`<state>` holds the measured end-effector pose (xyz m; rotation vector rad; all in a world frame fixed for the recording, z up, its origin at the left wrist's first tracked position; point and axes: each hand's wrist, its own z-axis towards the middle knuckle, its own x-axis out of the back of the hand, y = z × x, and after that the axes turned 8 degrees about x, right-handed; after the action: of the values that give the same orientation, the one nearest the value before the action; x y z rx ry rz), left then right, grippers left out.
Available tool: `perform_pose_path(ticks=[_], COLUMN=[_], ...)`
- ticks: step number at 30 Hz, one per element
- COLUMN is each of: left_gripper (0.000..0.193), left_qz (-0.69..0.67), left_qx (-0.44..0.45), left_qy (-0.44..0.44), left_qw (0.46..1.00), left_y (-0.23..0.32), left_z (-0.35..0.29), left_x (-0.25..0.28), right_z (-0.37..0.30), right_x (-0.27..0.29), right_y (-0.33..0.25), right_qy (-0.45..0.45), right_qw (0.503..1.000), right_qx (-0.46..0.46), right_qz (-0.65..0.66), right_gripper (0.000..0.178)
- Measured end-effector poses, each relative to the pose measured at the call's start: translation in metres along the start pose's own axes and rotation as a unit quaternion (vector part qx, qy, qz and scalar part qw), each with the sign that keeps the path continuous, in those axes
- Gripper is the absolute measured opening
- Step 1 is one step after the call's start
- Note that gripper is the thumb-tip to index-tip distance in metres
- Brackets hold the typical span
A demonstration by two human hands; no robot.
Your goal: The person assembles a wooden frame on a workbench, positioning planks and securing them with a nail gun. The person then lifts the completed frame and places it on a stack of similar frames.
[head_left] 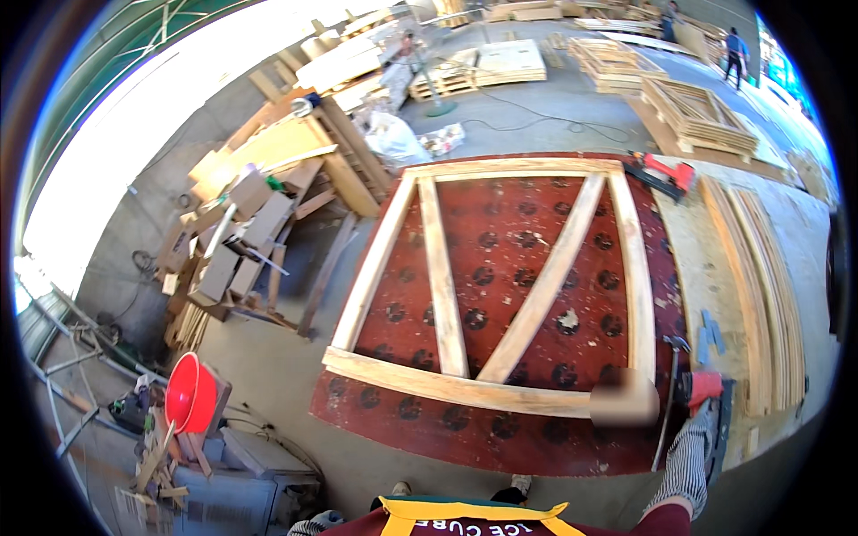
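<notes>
The right hand [706, 390], in a red glove, is half hidden by a blurred patch at the wooden frame's [500, 286] near right corner; whether it grips anything cannot be told. The left hand is out of sight. One frame with two inner slats lies on one red patterned board [500, 429]; one hammer [668, 402] rests beside it.

Right hand [702, 393] mostly hidden behind red nail gun [715, 406], grip unclear. Blurred patch covers pale wooden frame [483, 389] corner. Left hand out of view. Distant walking person [735, 49] too small, probably carrying nothing.
</notes>
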<state>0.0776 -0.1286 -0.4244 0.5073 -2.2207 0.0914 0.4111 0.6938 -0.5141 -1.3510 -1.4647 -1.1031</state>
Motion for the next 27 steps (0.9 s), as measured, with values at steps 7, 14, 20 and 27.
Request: perform_pose_path(ticks=[7,14,20,27], left_gripper=[0.044,0.043,0.043,0.043], left_qz=[-0.104,-0.243,-0.349,-0.463], left_qx=[0.053,0.09,0.151,0.104], left_qy=[0.002,-0.013,-0.029,-0.07], left_qw=[0.993,0.966,0.924,0.878], left_y=[-0.052,-0.165,-0.321,-0.386], left_z=[0.013,0.083,0.172,0.275], left_x=[0.015,0.033,0.088,0.222], right_z=[-0.124,-0.437,-0.703,-0.795], right_x=[0.027,0.025,-0.023,-0.058], right_y=[-0.13,-0.425,-0.601,-0.721], right_qy=[0.158,0.152,0.044,0.013], right_qw=[0.983,0.783,0.699,0.86], right_qx=[0.091,0.564,0.708,0.509], right_qz=[-0.004,0.216,0.088,-0.028], right_gripper=[0.071,0.071,0.071,0.076])
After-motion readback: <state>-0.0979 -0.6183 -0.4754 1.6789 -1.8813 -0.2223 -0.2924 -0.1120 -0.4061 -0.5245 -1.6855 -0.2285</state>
